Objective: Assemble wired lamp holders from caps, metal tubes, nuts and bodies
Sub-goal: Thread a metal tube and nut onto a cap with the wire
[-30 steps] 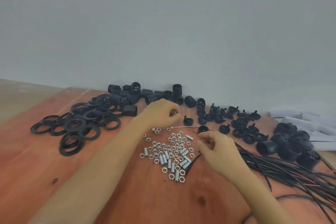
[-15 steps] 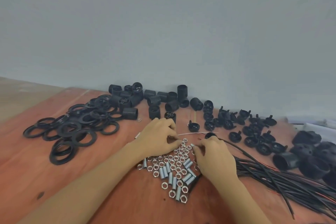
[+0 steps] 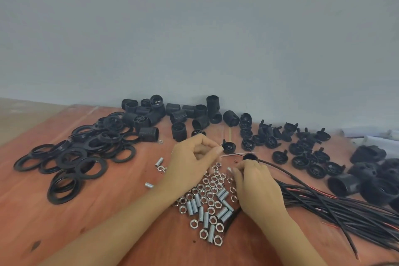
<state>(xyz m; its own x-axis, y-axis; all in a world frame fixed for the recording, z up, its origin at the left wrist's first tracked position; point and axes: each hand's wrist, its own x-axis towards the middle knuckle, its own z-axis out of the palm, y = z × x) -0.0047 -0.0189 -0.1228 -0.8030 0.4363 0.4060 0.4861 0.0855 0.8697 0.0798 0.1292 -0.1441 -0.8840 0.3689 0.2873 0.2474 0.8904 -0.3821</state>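
Head view, looking down a reddish table (image 3: 103, 229) against a grey wall; left hand (image 3: 192, 157) has thumb and forefinger pinched on the thin wire ends (image 3: 235, 154), though whether a nut sits between them is too small to tell; right hand (image 3: 254, 185) is curled, fingertips gripping a black cable (image 3: 278, 166) just behind a cap (image 3: 250, 156) that seems threaded onto it; both hands work above the heap of nuts and metal tubes (image 3: 209, 203); loose caps (image 3: 302, 153) lie beyond to the right, bodies (image 3: 179, 115) along the wall, flat rings (image 3: 71, 164) far left, the cable bundle (image 3: 345, 209) fanning off right; judgement: this unit is at an early step, cap on and tube, nut and body to come; the stocks look barely touched; larger dark parts (image 3: 377, 181) at the far right are too dim to call finished or not.
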